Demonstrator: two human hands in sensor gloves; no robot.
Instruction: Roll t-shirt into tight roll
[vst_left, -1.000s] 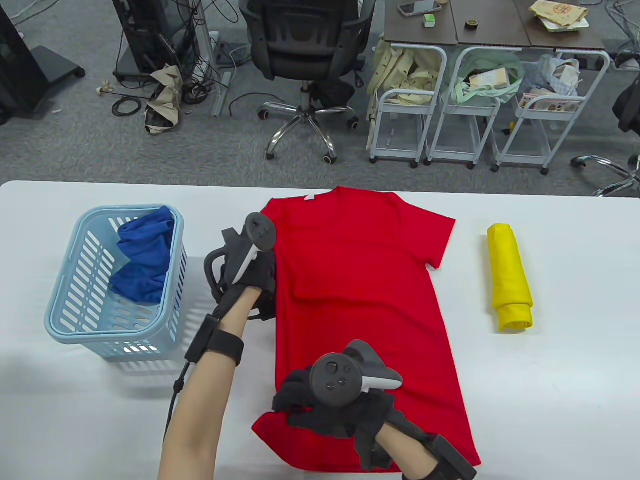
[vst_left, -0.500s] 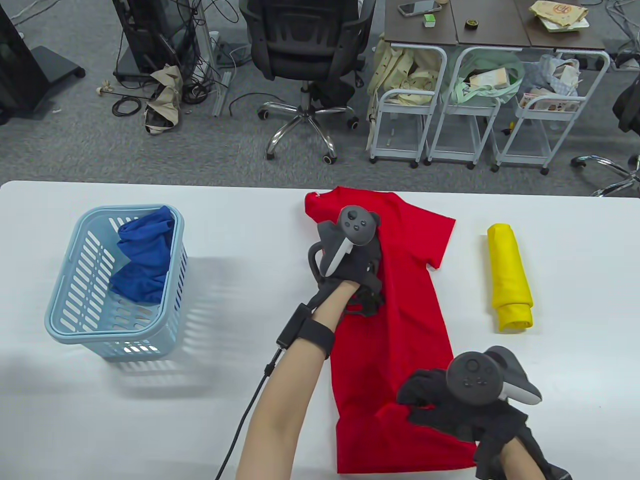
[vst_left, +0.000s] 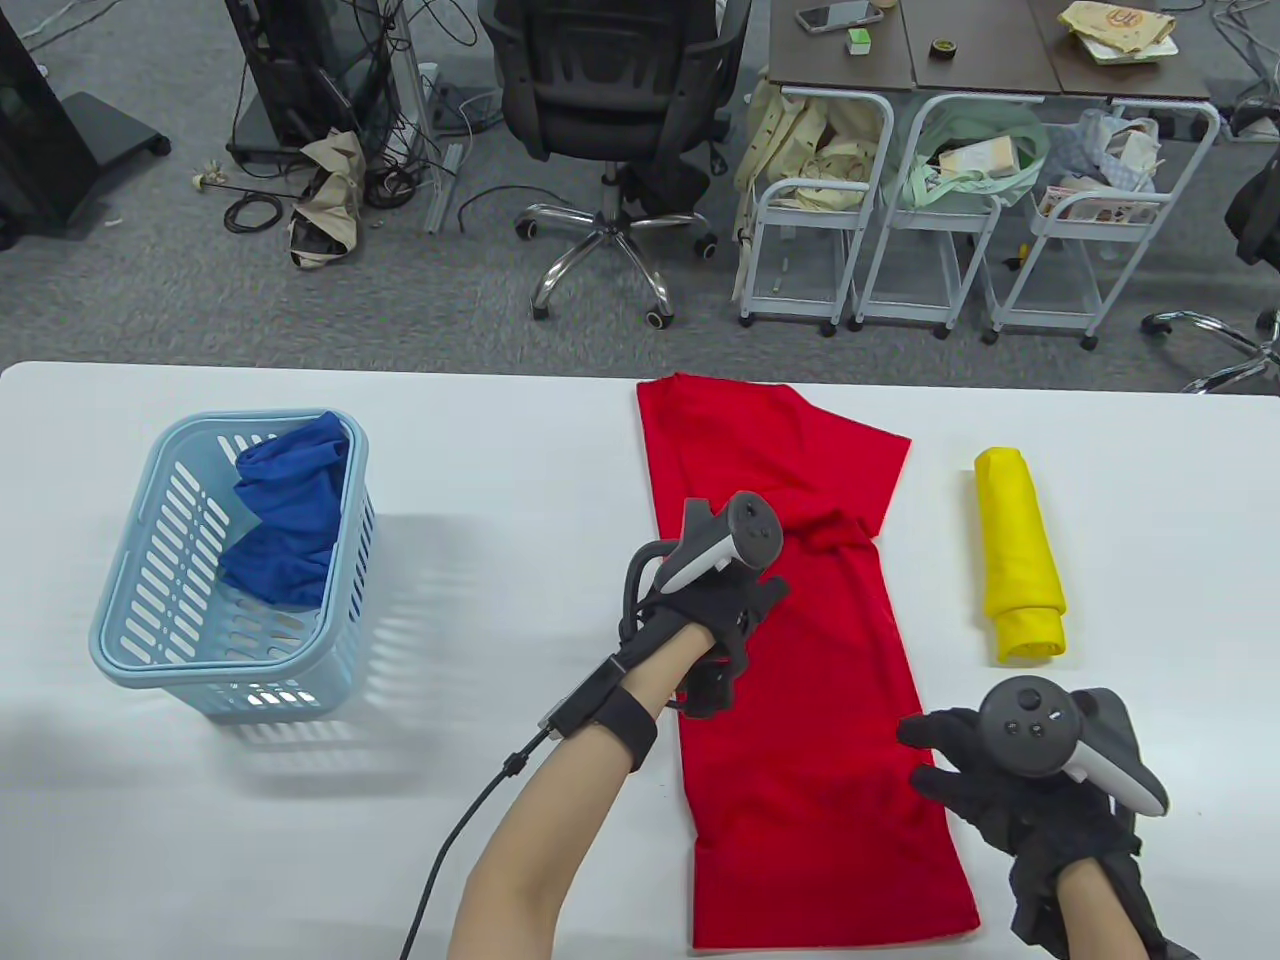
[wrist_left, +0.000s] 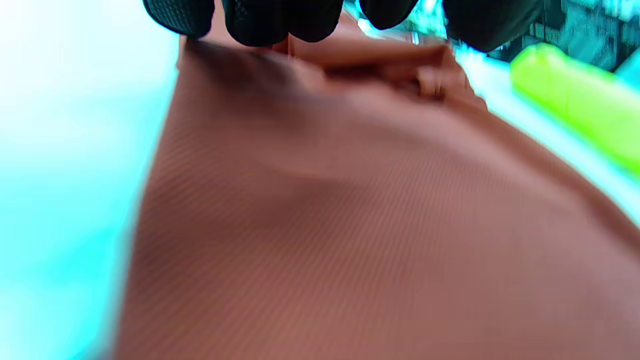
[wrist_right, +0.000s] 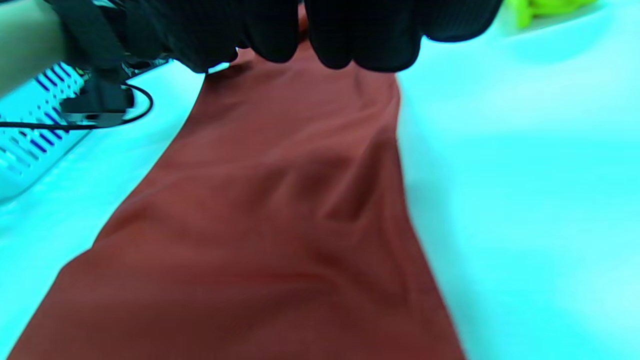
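Note:
The red t-shirt (vst_left: 800, 700) lies on the white table (vst_left: 500, 480), folded lengthwise into a narrow strip, with its right sleeve sticking out at the upper right. My left hand (vst_left: 745, 610) rests on the strip's left side near the middle, fingers relaxed on the cloth. My right hand (vst_left: 935, 755) lies at the shirt's right edge lower down, fingers spread and straight. In the left wrist view, gloved fingertips (wrist_left: 280, 20) hang over the shirt (wrist_left: 350, 225). The right wrist view shows fingers (wrist_right: 360, 35) above wrinkled fabric (wrist_right: 280, 225).
A rolled yellow shirt (vst_left: 1020, 555) lies right of the red one, also seen in the left wrist view (wrist_left: 575, 105). A light blue basket (vst_left: 255, 420) holding a blue cloth (vst_left: 290, 520) stands at the table's left. Chairs and carts stand beyond the far edge.
The shirt's left half has been folded over to the right, narrowing it. My left hand then drew back toward the shirt's middle, and my right hand moved right to the right edge and opened.

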